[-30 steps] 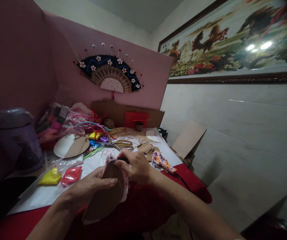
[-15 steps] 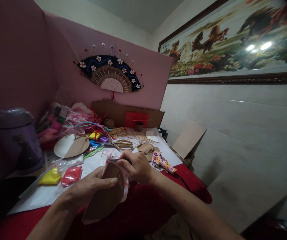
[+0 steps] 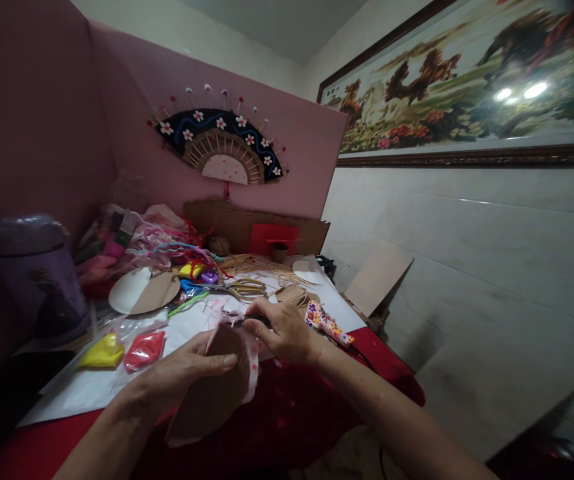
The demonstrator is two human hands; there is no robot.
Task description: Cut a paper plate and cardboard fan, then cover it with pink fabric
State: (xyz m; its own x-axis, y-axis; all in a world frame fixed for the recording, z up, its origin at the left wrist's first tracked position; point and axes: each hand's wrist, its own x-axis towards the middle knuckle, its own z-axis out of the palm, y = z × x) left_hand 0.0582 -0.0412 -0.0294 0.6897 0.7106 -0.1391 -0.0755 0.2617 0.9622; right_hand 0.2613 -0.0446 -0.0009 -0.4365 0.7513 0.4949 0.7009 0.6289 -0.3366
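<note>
My left hand point(image 3: 194, 367) grips a curved piece of brown cardboard point(image 3: 211, 400), thumb on its bare face. White-pink cloth with red spots point(image 3: 253, 373) backs the cardboard and sticks out past its edge. My right hand point(image 3: 284, 330) is closed around what look like small dark scissors point(image 3: 261, 320), mostly hidden by the fingers. Their tip is at the cloth along the cardboard's upper edge. Just beyond my right hand lies a flower-patterned glue gun point(image 3: 327, 323) on the table.
Behind the hands are gold-handled scissors point(image 3: 247, 289), a two-tone round disc point(image 3: 154, 293), and red point(image 3: 144, 351) and yellow point(image 3: 103, 351) packets. A purple canister point(image 3: 41, 280) stands left. A decorated fan point(image 3: 224, 143) hangs on the pink panel. Red cloth point(image 3: 387, 360) covers the table's front edge.
My right hand has shifted slightly right, and the dark tool shows more between its fingers. The cloth at the upper edge now looks bunched. My left hand holds the cardboard nearly still.
</note>
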